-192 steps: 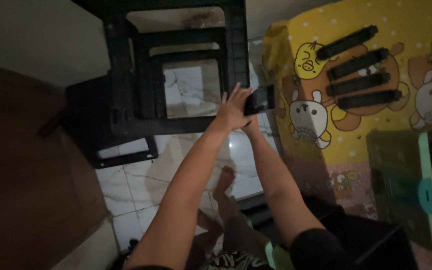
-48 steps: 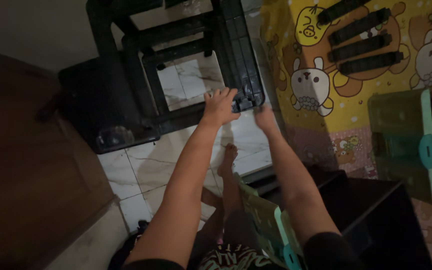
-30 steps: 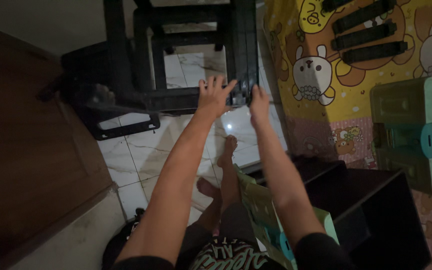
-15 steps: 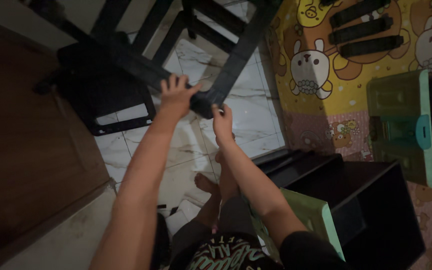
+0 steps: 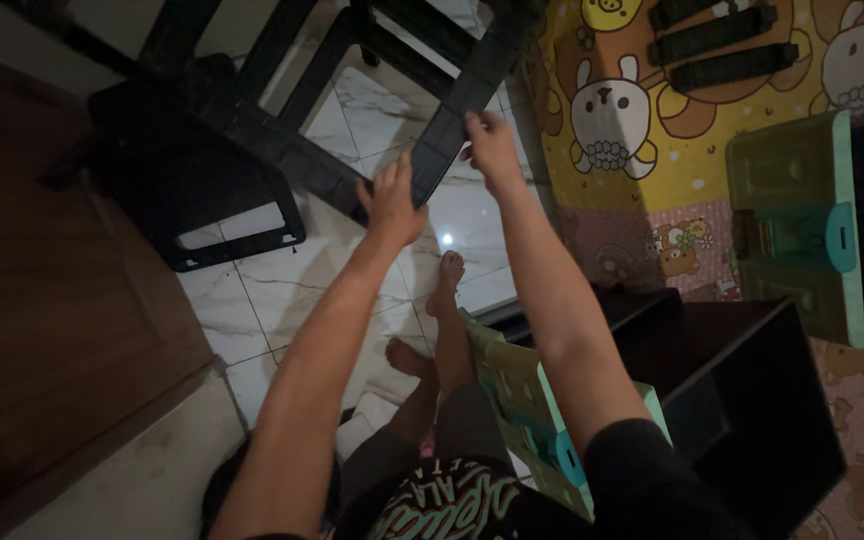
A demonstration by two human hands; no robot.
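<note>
Spreading across the top of the view, a white marble tile floor (image 5: pixel 252 300) carries a big black plastic frame (image 5: pixel 282 150) made of flat bars, tilted so its bars run slantwise over the tiles. To the right lies a yellow play mat (image 5: pixel 632 60) printed with cartoon rabbits, and on it sit three black bars (image 5: pixel 717 45) side by side. A black open box (image 5: pixel 752 400) stands at the lower right, with a green drawer panel (image 5: pixel 802 230) just beyond it and a second green panel (image 5: pixel 532 410) leaning by the person's knee. The left hand (image 5: pixel 392 200) presses on the frame's lower corner, its fingers (image 5: pixel 404 170) spread flat against the bar rather than curled round it. The right hand (image 5: pixel 492 150) sits a little higher on the neighbouring bar (image 5: pixel 462 110), fingers closed on its edge. Below the hands, a bare foot (image 5: pixel 447 275) rests on the tiles.
</note>
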